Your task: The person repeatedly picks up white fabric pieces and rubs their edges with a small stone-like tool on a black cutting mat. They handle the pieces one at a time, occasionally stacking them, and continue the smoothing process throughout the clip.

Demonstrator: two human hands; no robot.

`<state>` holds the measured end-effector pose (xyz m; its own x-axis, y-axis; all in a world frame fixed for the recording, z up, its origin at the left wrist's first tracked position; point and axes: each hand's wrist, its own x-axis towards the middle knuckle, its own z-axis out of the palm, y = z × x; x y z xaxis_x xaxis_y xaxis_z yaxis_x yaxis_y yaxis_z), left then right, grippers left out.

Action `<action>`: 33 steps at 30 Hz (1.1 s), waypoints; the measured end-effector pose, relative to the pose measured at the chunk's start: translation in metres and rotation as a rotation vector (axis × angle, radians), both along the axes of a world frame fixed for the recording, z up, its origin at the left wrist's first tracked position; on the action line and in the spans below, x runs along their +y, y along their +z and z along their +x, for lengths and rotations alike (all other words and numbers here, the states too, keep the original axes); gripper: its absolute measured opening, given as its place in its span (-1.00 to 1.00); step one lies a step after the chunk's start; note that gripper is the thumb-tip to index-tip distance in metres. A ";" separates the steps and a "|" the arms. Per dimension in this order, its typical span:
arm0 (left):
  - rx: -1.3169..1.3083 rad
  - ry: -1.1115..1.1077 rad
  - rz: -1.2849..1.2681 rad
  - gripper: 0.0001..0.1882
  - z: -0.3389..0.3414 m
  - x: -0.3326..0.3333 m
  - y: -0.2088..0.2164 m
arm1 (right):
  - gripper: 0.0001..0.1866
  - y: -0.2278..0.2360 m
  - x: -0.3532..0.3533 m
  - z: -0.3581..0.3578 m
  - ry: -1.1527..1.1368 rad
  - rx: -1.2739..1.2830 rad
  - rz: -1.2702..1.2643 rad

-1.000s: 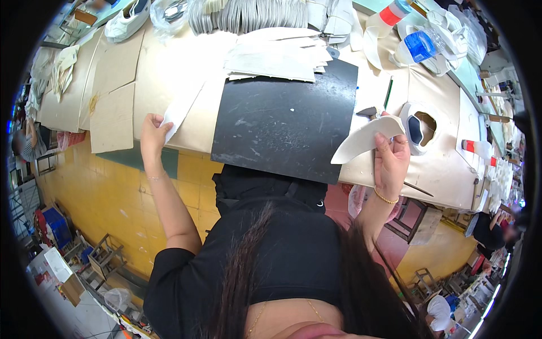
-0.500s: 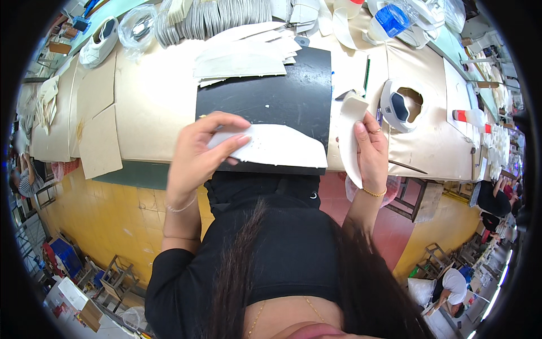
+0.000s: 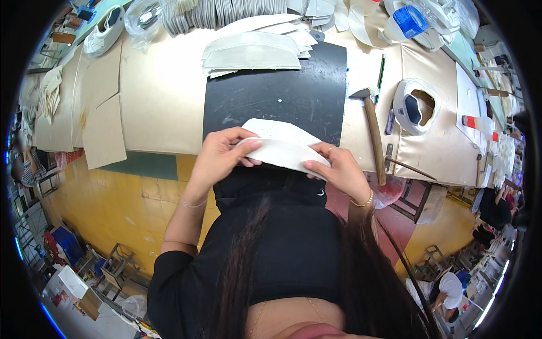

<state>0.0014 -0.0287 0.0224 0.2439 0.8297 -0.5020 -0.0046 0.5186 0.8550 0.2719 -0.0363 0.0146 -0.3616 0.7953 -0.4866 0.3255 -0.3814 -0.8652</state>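
Both my hands are closed on a curved white strip [image 3: 282,151] over the front edge of a black work mat [image 3: 243,100]. My left hand [image 3: 221,157] pinches its left end between thumb and fingers. The right end is between the thumb and fingers of my right hand [image 3: 343,172]. Just behind the strip is a flat white shoe-upper piece [image 3: 276,127] with small holes, partly covered by it; my left fingers reach its edge too. A pile of similar white pieces [image 3: 251,55] lies at the back of the mat.
Right of the mat lie a wooden-handled hammer [image 3: 374,130], a green pencil [image 3: 381,76] and a thin pointed rod [image 3: 415,168]. A white shoe upper [image 3: 420,90] stands beyond them. Grey pieces [image 3: 226,12] line the back, near a blue-labelled bottle [image 3: 407,24]. Cardboard [image 3: 104,135] is on the left.
My right hand has moved left, bringing the curved strip across onto the perforated piece. The hammer's handle, hidden before, now shows. My left hand keeps its pinch.
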 end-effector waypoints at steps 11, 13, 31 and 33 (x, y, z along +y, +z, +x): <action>0.399 -0.093 0.006 -0.73 -0.003 0.030 -0.032 | -0.73 -0.031 -0.003 0.001 -0.367 -0.125 -0.127; 0.458 -0.112 0.009 -0.71 -0.003 0.032 -0.038 | -0.73 -0.032 -0.001 -0.001 -0.363 -0.155 -0.121; 0.643 -0.189 0.108 -0.62 0.003 0.034 -0.041 | -0.75 -0.027 0.000 -0.006 -0.367 -0.212 -0.098; 0.666 -0.198 0.118 -0.62 0.004 0.034 -0.039 | -0.75 -0.027 0.000 -0.006 -0.358 -0.233 -0.093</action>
<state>0.0054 0.0053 -0.0167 0.0683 0.8595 -0.5066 0.6242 0.3593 0.6937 0.2657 -0.0358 -0.0122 0.0569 0.7996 -0.5979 0.3412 -0.5784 -0.7410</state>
